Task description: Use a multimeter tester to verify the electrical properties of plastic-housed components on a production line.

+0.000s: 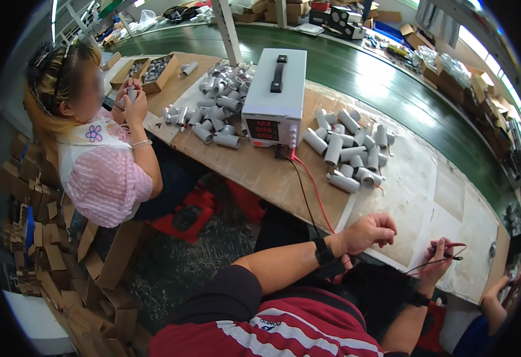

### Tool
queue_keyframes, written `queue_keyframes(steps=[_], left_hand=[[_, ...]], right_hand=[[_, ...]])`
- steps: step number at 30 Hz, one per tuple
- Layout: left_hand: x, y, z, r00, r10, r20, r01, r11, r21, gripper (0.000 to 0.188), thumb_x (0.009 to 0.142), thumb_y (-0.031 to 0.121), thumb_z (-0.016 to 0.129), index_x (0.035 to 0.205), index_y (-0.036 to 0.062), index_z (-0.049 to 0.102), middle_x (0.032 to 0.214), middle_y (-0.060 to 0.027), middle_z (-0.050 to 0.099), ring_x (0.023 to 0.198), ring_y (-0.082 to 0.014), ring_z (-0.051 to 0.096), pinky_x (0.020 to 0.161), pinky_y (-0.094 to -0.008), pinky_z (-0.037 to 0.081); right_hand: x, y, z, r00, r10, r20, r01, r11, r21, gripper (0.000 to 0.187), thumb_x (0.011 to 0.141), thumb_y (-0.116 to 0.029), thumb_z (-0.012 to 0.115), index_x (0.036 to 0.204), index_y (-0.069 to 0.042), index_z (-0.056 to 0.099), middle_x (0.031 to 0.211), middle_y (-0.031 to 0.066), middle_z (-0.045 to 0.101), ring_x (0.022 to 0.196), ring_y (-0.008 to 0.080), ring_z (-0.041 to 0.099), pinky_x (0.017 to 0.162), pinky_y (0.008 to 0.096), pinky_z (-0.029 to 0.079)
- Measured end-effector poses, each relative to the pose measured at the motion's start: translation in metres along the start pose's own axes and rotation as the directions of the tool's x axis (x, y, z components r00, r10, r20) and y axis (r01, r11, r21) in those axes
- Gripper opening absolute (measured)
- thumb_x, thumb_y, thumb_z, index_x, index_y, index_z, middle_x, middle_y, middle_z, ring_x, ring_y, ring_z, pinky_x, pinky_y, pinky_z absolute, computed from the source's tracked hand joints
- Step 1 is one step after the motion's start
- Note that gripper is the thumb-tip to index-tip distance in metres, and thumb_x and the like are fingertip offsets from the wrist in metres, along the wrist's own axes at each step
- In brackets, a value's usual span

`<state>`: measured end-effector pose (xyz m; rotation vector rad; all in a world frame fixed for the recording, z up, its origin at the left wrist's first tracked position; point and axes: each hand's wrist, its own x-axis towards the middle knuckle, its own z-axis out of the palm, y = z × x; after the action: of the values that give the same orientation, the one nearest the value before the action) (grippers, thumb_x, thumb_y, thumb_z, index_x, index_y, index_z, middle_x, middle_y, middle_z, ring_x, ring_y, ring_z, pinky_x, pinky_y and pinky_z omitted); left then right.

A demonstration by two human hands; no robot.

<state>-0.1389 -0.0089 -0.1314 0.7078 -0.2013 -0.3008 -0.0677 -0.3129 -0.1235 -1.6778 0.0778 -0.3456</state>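
Observation:
My left hand [370,233] is over the table's near edge, its fingers curled in and no object showing in them. A black band is on that wrist. My right hand [436,262], further right, is closed around the red and black test leads [449,256], whose ends stick out past the fingers. Beyond my left hand stands a bench power supply [274,98] with a lit red display. A red cable [315,187] and a black cable [304,189] run from its front down over the table edge. Right of it lies a pile of grey cylinders [351,146], some with short wires.
Left of the power supply lies another heap of grey cylinders [220,107]. A co-worker [102,143] at the left holds a small grey part near cardboard boxes [159,72]. Another person's hand [495,303] shows at the right edge. A green conveyor belt [355,62] runs behind the table.

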Motion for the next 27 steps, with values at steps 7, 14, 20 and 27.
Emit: queue_keyframes(steps=[7, 14, 20, 27], left_hand=[[0.003, -0.001, -0.003, 0.999, 0.019, 0.029, -0.022, 0.995, 0.100, 0.006, 0.098, 0.008, 0.064, 0.102, 0.0045, 0.066, 0.089, -0.0052, 0.070, 0.077, -0.0111, 0.062, 0.069, -0.0248, 0.050], [0.007, -0.011, 0.001, 0.994, 0.109, -0.023, -0.101, 0.972, 0.214, 0.009, 0.093, 0.010, 0.067, 0.099, 0.0036, 0.066, 0.084, -0.0058, 0.069, 0.071, -0.0117, 0.061, 0.063, -0.0264, 0.050], [0.007, -0.008, 0.003, 0.989, 0.144, -0.031, -0.125, 0.933, 0.338, 0.010, 0.090, 0.009, 0.067, 0.098, 0.0025, 0.066, 0.081, -0.0074, 0.069, 0.067, -0.0128, 0.061, 0.059, -0.0274, 0.050], [0.010, -0.007, 0.004, 0.992, 0.109, -0.067, -0.065, 0.880, 0.471, 0.011, 0.089, 0.010, 0.067, 0.097, 0.0022, 0.066, 0.081, -0.0067, 0.069, 0.067, -0.0134, 0.061, 0.061, -0.0280, 0.050]], right_hand=[[-0.001, -0.002, 0.010, 0.999, 0.023, 0.041, -0.024, 0.999, 0.028, 0.017, 0.103, -0.026, 0.067, 0.108, -0.010, 0.065, 0.082, -0.0008, 0.066, 0.063, 0.0045, 0.051, 0.054, 0.0196, 0.039], [0.008, 0.029, -0.002, 0.998, -0.045, 0.054, 0.041, 0.995, 0.089, 0.011, 0.104, -0.019, 0.066, 0.105, -0.008, 0.065, 0.078, -0.0032, 0.060, 0.064, 0.0032, 0.048, 0.056, 0.0188, 0.037], [0.024, 0.038, 0.010, 0.988, -0.045, 0.148, 0.037, 0.998, 0.059, 0.012, 0.104, -0.017, 0.065, 0.100, -0.006, 0.064, 0.076, -0.0033, 0.058, 0.064, 0.0048, 0.049, 0.057, 0.0206, 0.038], [0.029, 0.039, 0.015, 0.981, -0.015, 0.193, -0.017, 0.986, 0.164, 0.015, 0.104, -0.017, 0.064, 0.094, -0.006, 0.061, 0.074, -0.0039, 0.055, 0.065, 0.0064, 0.050, 0.059, 0.0226, 0.040]])
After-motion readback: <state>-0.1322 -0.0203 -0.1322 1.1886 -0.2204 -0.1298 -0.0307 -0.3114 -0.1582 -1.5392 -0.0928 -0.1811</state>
